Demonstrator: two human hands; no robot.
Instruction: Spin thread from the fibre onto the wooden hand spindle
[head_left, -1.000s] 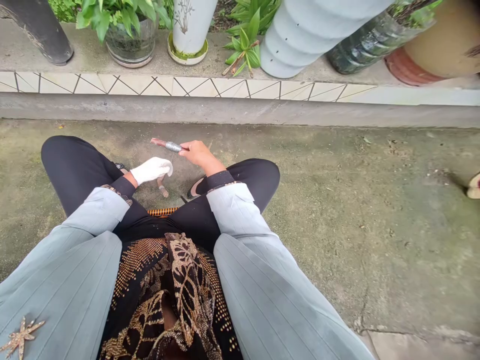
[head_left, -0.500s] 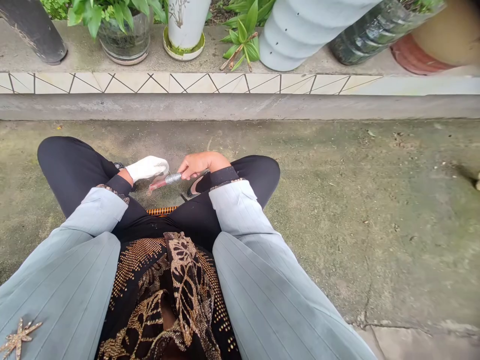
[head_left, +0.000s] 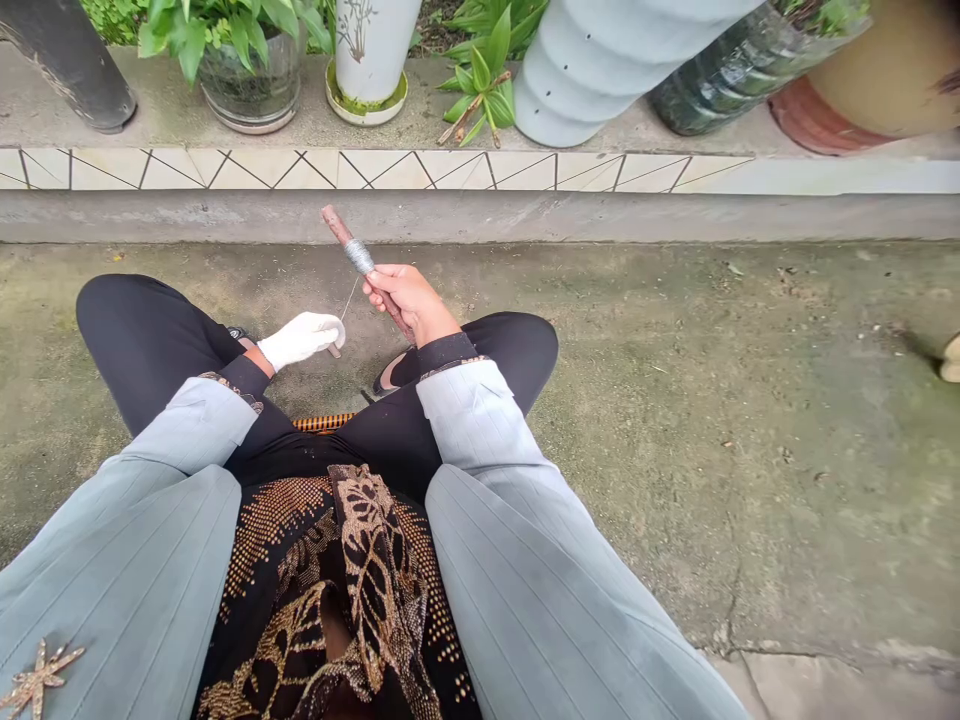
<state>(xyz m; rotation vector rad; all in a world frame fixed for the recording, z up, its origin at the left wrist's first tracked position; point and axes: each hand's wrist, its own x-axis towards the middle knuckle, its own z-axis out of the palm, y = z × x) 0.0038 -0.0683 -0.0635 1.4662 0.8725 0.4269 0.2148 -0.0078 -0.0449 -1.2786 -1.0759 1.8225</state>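
Note:
My right hand (head_left: 401,295) is closed round a reddish-brown stick (head_left: 346,240) wound with grey thread, and the stick's free end tilts up and to the left. A thin thread (head_left: 349,298) runs from the winding down to my left hand (head_left: 301,338). That hand wears a white glove and is closed on a small brown object (head_left: 333,350) that I cannot make out. Both hands are low between my knees, above the concrete ground (head_left: 675,420).
A tiled kerb (head_left: 480,170) runs across the top, with potted plants (head_left: 240,60), a white vase (head_left: 371,50), a large white ribbed pot (head_left: 600,70) and a terracotta pot (head_left: 862,90) on it. An orange striped edge (head_left: 324,422) shows under me.
My right hand has swung the thread-wound stick from down beside the gloved hand up and away, so its tip now points up-left. The gloved left hand has hardly moved.

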